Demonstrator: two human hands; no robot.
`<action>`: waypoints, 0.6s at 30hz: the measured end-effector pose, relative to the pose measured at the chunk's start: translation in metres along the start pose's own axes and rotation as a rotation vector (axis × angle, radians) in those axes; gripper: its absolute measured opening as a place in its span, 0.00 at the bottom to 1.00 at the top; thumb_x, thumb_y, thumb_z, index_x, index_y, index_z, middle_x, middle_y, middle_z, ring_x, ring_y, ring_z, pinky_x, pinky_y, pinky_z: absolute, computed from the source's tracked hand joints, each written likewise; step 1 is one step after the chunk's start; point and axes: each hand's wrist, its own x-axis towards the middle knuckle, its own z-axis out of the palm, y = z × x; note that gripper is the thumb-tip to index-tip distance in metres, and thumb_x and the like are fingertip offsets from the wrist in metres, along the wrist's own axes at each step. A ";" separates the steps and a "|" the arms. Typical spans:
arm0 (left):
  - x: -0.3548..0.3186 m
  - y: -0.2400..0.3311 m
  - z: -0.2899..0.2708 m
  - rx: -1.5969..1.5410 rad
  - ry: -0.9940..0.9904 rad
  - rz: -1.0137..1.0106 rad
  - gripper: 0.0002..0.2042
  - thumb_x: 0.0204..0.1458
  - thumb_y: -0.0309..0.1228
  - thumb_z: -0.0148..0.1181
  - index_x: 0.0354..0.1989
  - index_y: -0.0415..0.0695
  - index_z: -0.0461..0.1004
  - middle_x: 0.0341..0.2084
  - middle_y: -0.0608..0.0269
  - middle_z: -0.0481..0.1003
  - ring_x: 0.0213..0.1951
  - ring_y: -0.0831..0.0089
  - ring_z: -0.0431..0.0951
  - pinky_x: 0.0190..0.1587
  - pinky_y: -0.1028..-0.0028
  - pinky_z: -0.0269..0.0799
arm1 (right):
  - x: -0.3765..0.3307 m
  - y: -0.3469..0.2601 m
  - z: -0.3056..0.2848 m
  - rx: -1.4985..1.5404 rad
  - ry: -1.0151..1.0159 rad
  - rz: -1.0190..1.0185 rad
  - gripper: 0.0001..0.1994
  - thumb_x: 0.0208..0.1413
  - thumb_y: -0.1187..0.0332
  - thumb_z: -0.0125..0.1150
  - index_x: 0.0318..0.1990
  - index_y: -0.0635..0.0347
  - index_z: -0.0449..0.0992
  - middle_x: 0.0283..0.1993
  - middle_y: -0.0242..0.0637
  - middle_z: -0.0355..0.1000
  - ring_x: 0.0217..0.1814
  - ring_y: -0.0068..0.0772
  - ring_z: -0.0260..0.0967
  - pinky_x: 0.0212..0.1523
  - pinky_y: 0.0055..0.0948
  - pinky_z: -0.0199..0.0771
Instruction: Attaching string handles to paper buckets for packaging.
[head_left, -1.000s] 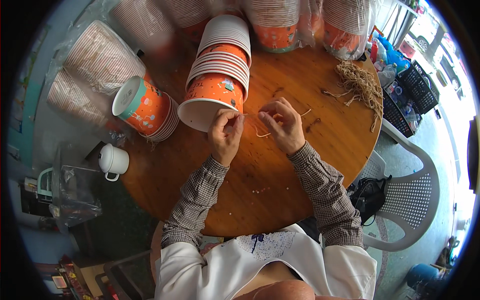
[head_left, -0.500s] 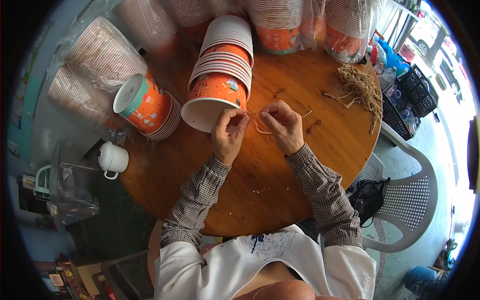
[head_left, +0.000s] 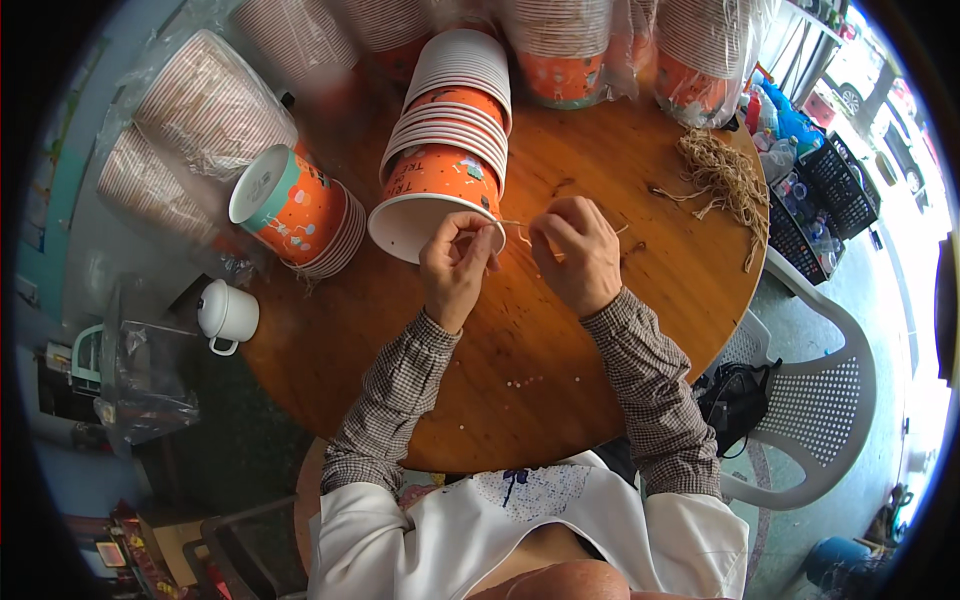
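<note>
Over the wooden table, my left hand (head_left: 455, 272) pinches a thin tan string (head_left: 518, 223) beside the open rim of an orange paper bucket (head_left: 425, 175). That bucket is the nearest of a nested stack lying on its side, with white rims stacked behind it. My right hand (head_left: 582, 262) is closed just to the right, its fingers curled on the same string, whose loose end shows past the knuckles. The string runs between both hands; my fingers hide any knot or the exact grip.
A shorter bucket stack (head_left: 300, 215) lies left, near a white lidded mug (head_left: 228, 315). Bagged bucket stacks (head_left: 210, 110) line the far side. A tangled string bundle (head_left: 715, 170) lies at the table's right edge, by a plastic chair (head_left: 815, 400) and black crates (head_left: 805, 225).
My right hand has turned over and its fingers have curled in, moving slightly right. My left hand keeps its pinch with little movement.
</note>
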 end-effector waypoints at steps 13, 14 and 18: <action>0.003 -0.009 0.010 0.303 -0.028 0.309 0.04 0.53 0.22 0.61 0.36 0.38 0.76 0.29 0.65 0.74 0.30 0.77 0.76 0.30 0.81 0.72 | -0.003 -0.005 0.000 0.342 -0.085 0.178 0.08 0.46 0.78 0.66 0.35 0.61 0.77 0.35 0.38 0.68 0.37 0.35 0.70 0.37 0.30 0.72; 0.003 -0.009 0.011 0.302 -0.030 0.308 0.04 0.53 0.22 0.61 0.36 0.38 0.76 0.29 0.65 0.74 0.30 0.77 0.76 0.30 0.81 0.72 | -0.003 -0.005 0.000 0.351 -0.103 0.196 0.07 0.47 0.78 0.66 0.35 0.61 0.77 0.35 0.38 0.68 0.37 0.34 0.70 0.38 0.29 0.73; 0.003 -0.013 0.010 0.373 -0.026 0.387 0.03 0.52 0.21 0.61 0.35 0.38 0.75 0.29 0.65 0.74 0.29 0.77 0.76 0.30 0.81 0.72 | -0.004 -0.005 0.001 0.375 -0.128 0.242 0.06 0.49 0.77 0.65 0.35 0.62 0.77 0.35 0.38 0.69 0.36 0.32 0.71 0.39 0.27 0.74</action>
